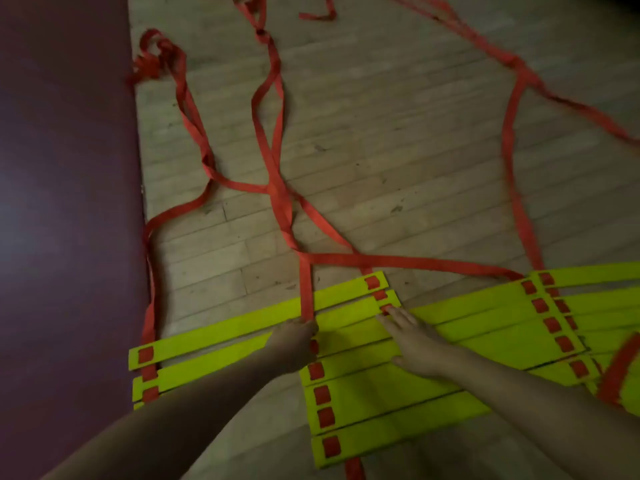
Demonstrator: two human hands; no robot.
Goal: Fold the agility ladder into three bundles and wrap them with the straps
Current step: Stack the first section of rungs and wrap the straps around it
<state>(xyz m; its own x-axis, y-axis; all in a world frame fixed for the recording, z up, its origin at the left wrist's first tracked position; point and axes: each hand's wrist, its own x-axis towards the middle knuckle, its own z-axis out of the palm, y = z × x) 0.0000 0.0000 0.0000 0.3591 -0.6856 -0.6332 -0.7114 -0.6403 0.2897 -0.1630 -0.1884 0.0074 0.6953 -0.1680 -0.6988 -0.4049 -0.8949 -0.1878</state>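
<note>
Gripping a red strap (305, 299) with curled fingers, the left hand (294, 344) is holding it at the far edge of a yellow rung (221, 332). From the knuckles the strap is running straight away onto the wooden floor (398, 150). The right hand (417, 339) is lying flat just to the right of the left one, with its fingers straight and slightly apart. It is pressing down on the ladder (381, 407), and its fingertips (388, 311) are touching a red slot at the end of a rung.

The ladder is lying on the floor directly under and around both hands, its yellow rungs overlapping in flat groups:
- The left group (194, 366) is reaching leftward from the left hand toward a purple mat (69, 202).
- A second group is sitting beneath both wrists, on the near side of the hands.
- The right group (485, 303) is fanning out to the right of the right hand.

Beyond the fingertips, loose straps (277, 188) are trailing and crossing one another over the floor. A tangled bunch (156, 57) is resting far ahead of the left hand, against the mat's edge.
</note>
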